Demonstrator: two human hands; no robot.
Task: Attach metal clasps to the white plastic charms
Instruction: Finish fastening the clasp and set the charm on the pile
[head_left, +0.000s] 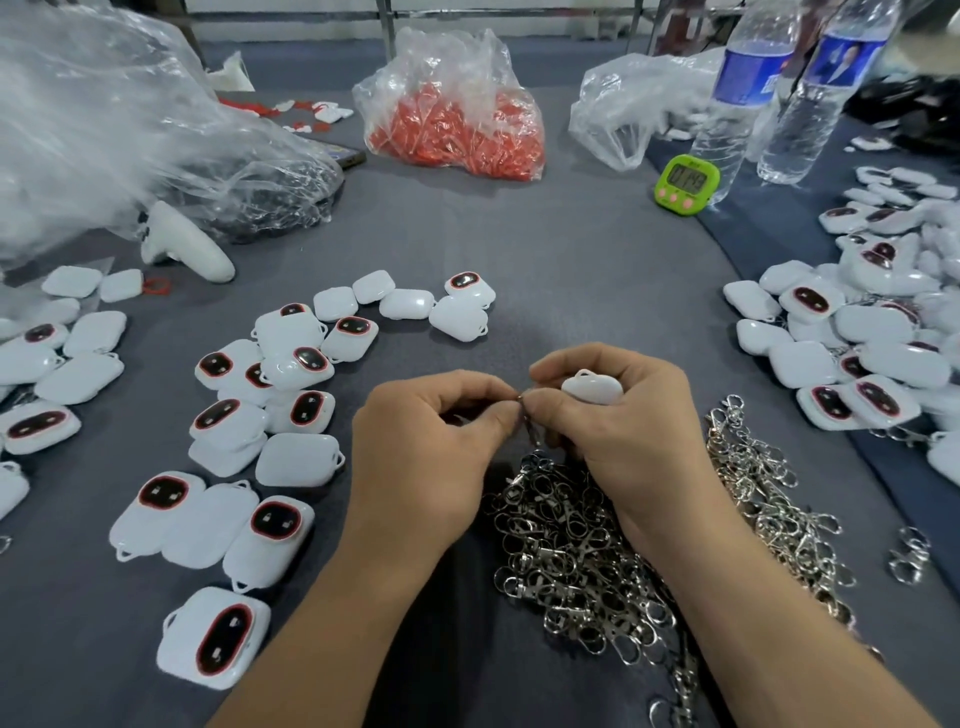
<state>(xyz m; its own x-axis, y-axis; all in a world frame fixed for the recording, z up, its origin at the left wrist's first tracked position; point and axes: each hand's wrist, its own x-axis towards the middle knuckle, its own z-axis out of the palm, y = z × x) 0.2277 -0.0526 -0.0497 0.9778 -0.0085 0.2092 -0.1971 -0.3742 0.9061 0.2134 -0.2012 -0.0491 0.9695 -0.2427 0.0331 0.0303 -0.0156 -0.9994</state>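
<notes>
Above the clasp pile (597, 561), the left hand (431, 441) pinches one clasp (531, 423); the right hand (623, 431) curls round a white charm (592, 387), also touching the clasp; a slipped pinch could drop it into the pile; loose charms (291, 364) lie beyond

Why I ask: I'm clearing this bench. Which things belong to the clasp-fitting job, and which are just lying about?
In the job: small silver metal clasp pinched by the left hand; white plastic charm held in the right hand; heap of silver metal clasps; loose white plastic charms.
Lying about: green digital timer; two clear plastic water bottles; clear bag of red parts; white handheld controller.
</notes>
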